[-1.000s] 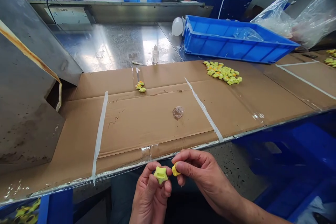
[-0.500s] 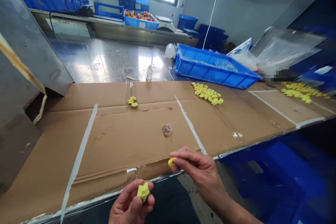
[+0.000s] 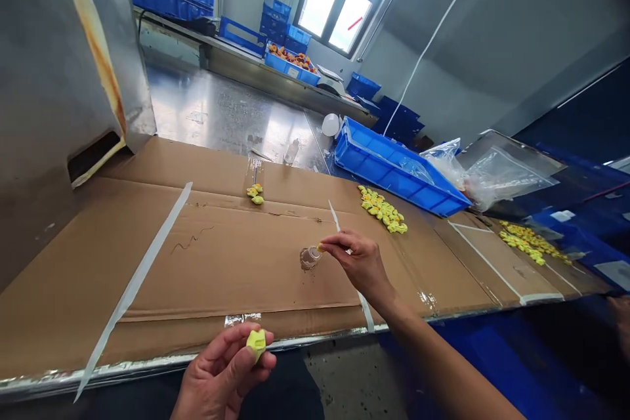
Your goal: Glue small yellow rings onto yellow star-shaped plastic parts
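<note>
Right hand (image 3: 361, 262) fingertips pinched shut on small yellow piece (image 3: 320, 248), held at rim of clear cup (image 3: 309, 257) at its 9 o'clock on cardboard (image 3: 221, 269); left hand (image 3: 221, 374), at 7 o'clock off table edge, fingers curled round yellow-green star part (image 3: 256, 341); two parts well apart, not yet joined; heap of yellow pieces (image 3: 384, 210) at 1 o'clock, beside blue crate (image 3: 394, 167).

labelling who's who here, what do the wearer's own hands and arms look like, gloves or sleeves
Both are bare. The left hand has no glove or ring that shows; little beyond it is in view. The right hand is ungloved too, and the right forearm is uncovered to the frame edge: no sleeve, watch or band visible.
</note>
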The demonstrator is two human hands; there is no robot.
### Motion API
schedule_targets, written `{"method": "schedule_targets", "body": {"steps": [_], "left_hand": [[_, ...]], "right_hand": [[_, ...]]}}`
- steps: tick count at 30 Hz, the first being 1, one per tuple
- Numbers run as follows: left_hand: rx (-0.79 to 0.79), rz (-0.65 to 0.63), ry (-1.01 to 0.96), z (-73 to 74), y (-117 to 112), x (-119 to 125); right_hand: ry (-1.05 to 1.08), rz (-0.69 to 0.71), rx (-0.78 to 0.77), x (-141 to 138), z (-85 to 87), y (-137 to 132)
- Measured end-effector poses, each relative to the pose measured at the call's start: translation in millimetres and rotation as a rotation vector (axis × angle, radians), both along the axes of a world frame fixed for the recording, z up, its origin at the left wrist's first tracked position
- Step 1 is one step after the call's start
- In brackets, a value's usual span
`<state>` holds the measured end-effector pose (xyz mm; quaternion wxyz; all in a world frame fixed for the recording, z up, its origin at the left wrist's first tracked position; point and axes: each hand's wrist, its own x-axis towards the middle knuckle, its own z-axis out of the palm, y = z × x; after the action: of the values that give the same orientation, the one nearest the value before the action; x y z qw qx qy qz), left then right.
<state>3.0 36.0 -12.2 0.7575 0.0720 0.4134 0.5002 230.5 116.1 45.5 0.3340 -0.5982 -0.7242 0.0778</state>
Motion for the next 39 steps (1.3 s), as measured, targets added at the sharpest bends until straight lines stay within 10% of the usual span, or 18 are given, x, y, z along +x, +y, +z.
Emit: {"method": "schedule_targets", "body": {"steps": [39], "left_hand": [[0.047,-0.069,-0.049,-1.1,-4.7,-5.5]], "right_hand": [[-0.236,0.035,0.030,-0.5,0.5,1.2]]}}
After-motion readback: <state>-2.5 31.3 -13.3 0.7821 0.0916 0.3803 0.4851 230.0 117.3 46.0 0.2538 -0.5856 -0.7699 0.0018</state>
